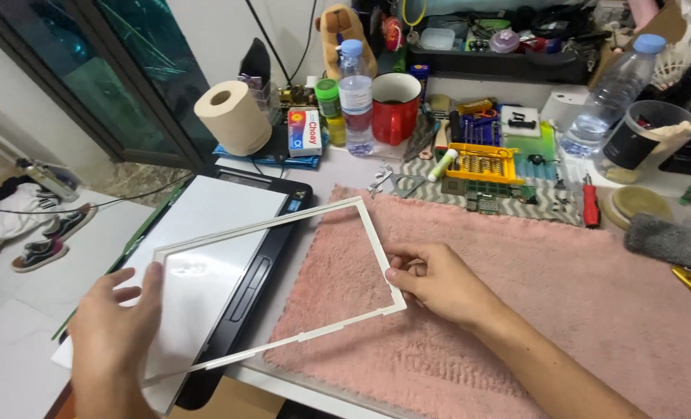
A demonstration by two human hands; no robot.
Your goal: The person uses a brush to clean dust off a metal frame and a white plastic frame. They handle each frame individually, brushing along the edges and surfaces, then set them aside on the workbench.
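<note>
Thin white rectangular frame (283, 287), seemingly a screen bezel, already free of the dark laptop (241, 287) and lifted clear, tilted so that its far right corner rises over the pink towel (563, 310) while its near left corner dips low beside the wrist. As a judgement: separating of the frame done; setting it down somewhere and any further work on the opened laptop not yet done. Held at two opposite ends. Right hand (439, 281) pinching the right side rail close to its near corner, thumb on top of the strip and fingers curled shut beneath and around it. Left hand (116, 326) at the left side rail, thumb pressed along its top edge, remaining fingers spread and loosely bent outside the frame; whether they press the underside cannot be told. Frame thus spanning between both hands, left half hanging over the pale laptop panel, right half over the towel, touching neither as far as can be seen. Farther off, well apart from the hands: a red mug (396, 107), a clear water bottle (355, 97), a roll of tissue (234, 118), a yellow bit case (484, 163) and a red-handled screwdriver (590, 203) along the cluttered back of the desk.
</note>
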